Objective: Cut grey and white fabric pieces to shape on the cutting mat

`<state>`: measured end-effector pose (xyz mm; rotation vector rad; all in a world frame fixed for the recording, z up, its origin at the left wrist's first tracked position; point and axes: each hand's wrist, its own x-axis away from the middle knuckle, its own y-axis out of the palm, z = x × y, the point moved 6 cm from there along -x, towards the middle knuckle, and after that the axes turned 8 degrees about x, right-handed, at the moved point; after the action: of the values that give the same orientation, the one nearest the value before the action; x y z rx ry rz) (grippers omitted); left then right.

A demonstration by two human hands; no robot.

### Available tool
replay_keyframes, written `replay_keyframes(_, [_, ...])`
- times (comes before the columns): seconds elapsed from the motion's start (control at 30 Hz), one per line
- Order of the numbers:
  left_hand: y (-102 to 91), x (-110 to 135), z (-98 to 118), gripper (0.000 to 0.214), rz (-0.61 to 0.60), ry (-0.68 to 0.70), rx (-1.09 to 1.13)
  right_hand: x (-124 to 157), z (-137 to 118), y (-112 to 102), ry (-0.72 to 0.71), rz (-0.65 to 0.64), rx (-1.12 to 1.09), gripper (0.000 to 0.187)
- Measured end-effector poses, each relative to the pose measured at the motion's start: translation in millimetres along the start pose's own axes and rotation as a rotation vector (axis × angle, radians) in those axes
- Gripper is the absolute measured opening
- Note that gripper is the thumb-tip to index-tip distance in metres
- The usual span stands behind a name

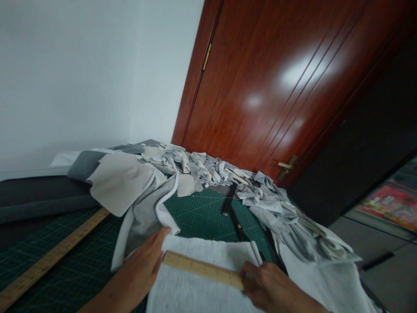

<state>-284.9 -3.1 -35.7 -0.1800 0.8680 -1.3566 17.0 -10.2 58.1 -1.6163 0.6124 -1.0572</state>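
Note:
A piece of pale grey fabric point(195, 289) lies in front of me, with a short wooden ruler point(202, 267) slanting across it. My right hand point(265, 282) has its fingers curled on the ruler's right end. At the fabric's left edge, my left hand point(148, 256) rests with fingers stretched out and thumb near the ruler's left end; part of its fingers is hidden. Beyond the fabric, black-handled scissors point(239, 226) lie on the green cutting mat point(195, 213), beside a dark cylindrical object point(229, 199). A folded grey fabric piece with white edges point(146, 208) touches the left hand's side.
A long wooden ruler point(55, 256) lies on the mat at left. Heaped fabric scraps point(208, 167) line the far side, and more cloth point(293, 226) piles up at right. Behind stand a white wall point(81, 78) and a reddish-brown door point(260, 87).

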Motion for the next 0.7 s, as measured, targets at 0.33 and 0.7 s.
replay_keyframes(0.33, [-12.5, -9.3, -5.5, 0.045, -0.016, -0.027, 0.031, -24.7, -6.3, -11.1, -0.082, 0.121, -0.146, 0.024])
replay_keyframes(0.7, [-22.6, -13.7, 6.5, 0.045, -0.077, -0.050, 0.046, -32.9, -4.1, -7.0, -0.071, 0.172, -0.201, 0.021])
